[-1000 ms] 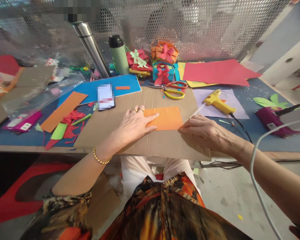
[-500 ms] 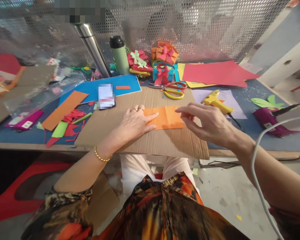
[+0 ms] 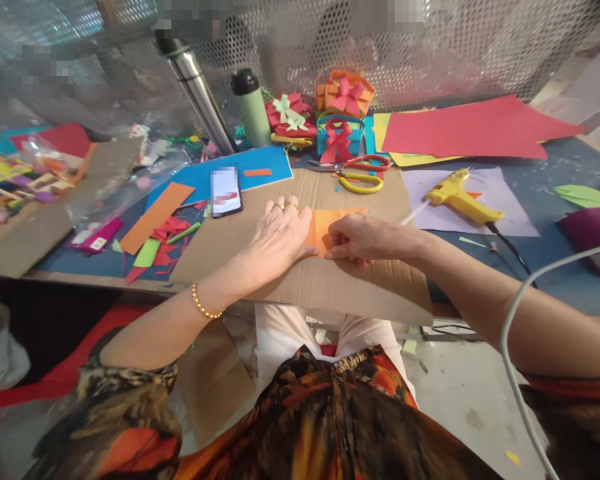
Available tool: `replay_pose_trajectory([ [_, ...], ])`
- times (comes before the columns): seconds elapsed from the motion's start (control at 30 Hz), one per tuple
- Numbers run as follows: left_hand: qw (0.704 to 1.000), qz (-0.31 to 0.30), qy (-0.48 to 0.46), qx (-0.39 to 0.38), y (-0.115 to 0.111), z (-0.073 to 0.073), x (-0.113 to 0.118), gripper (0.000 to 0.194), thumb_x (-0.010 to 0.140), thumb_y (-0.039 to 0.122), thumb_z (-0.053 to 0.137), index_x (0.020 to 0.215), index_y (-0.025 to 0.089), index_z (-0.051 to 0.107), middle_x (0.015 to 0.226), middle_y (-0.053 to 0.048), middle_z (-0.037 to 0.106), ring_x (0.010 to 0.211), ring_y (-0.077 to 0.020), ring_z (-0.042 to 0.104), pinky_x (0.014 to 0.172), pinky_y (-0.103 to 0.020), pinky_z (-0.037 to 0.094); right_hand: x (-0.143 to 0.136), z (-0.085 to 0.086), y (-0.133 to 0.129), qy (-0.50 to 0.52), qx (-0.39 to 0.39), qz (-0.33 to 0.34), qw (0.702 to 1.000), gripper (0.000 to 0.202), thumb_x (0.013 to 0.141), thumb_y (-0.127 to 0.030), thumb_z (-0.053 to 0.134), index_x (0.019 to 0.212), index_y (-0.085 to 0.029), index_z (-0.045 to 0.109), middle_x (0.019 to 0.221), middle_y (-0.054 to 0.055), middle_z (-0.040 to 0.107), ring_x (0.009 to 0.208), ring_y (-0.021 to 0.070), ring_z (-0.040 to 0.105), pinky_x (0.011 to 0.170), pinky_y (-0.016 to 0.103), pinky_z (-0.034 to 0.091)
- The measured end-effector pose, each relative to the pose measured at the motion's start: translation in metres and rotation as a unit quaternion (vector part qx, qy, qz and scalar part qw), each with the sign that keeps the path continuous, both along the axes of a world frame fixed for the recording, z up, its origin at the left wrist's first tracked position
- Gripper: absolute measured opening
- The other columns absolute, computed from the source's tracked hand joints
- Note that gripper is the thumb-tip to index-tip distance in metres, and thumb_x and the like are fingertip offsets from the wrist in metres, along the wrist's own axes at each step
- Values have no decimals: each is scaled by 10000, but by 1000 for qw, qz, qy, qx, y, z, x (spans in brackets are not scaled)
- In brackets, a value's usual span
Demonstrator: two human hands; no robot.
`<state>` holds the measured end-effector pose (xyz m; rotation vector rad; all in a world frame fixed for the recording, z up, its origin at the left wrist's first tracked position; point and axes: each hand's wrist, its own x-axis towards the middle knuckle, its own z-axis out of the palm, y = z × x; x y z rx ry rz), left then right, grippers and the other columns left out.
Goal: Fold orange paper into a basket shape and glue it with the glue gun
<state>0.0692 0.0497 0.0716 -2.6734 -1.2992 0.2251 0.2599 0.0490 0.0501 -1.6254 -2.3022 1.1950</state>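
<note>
While the left hand [image 3: 280, 230] lies palm down on the left end of the orange paper [image 3: 323, 227], fingers together and thumb apart, the right hand [image 3: 359, 238] curls over its right part, thumb at the near edge; whether it pinches the sheet I cannot tell. The paper rests on the cardboard [image 3: 305, 290], roughly midway between its side edges, at the bench [image 3: 565, 287]'s near edge. Scissors [image 3: 361, 191] lie toward the cardboard's far edge, the phone [image 3: 225, 190] near its far left corner, and the yellow glue gun [image 3: 463, 199] on a lilac sheet [image 3: 514, 195] beyond its right edge.
</note>
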Motion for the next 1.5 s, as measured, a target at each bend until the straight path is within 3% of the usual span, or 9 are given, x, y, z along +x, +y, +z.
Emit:
replay_pose_trajectory([
  [0.07,997,-3,11,-74,4,3,3,315,1012,362,558,1111,84,668,1049,-181,705,997,-303,648,842,-372,447,0,0,0,5,3,0,1000,241,910,-246,644,692,-202,552,488,-48,573,429,105,577,431,203,418],
  [0.2,983,22,7,-180,21,3,6,328,981,411,525,832,172,693,746,-70,693,745,-226,642,679,-327,394,1,-1,0,-15,30,24,999,259,915,-274,626,679,-205,544,478,-43,582,442,105,577,486,216,422],
  [0.33,958,120,-5,-260,27,4,10,372,926,530,531,835,196,667,632,-18,630,588,-183,576,577,-322,347,1,-2,-1,-36,71,37,996,220,905,-288,618,707,-207,567,493,-41,610,486,104,595,543,218,410],
  [0.4,955,140,-7,-262,25,3,12,424,910,594,525,867,195,659,678,-26,637,585,-178,557,562,-326,337,2,-3,0,-39,83,42,995,212,906,-293,612,715,-206,578,495,-39,615,503,107,602,568,222,407],
  [0.53,964,115,-18,-240,25,0,11,440,875,629,545,839,198,631,761,-38,634,642,-177,545,565,-326,313,2,-4,-1,-48,94,47,993,245,916,-302,611,695,-208,562,479,-44,602,499,100,583,594,227,401],
  [0.9,949,143,-61,-273,18,4,3,197,864,392,609,867,196,589,861,-23,637,737,-166,545,626,-300,353,0,-1,-5,-73,101,34,992,199,908,-295,610,728,-215,580,474,-50,599,509,106,573,587,236,383],
  [1.07,944,148,-73,-287,22,0,-4,168,845,345,624,797,203,548,786,-5,604,679,-155,521,602,-300,340,0,-1,-6,-79,107,26,991,164,899,-293,619,760,-207,601,485,-50,604,497,104,576,580,231,377],
  [1.3,948,126,-88,-280,21,-3,-13,114,870,267,601,817,199,527,884,-28,630,764,-160,542,666,-286,381,4,-11,-3,-85,141,25,986,176,892,-326,645,765,-211,605,503,-50,609,512,112,571,582,244,364],
  [1.5,952,114,-94,-268,25,-7,-33,90,861,240,606,843,199,527,905,-34,651,808,-176,578,678,-286,385,5,-14,-1,-82,123,22,989,202,903,-339,637,751,-215,584,506,-48,608,514,115,571,564,247,358],
])
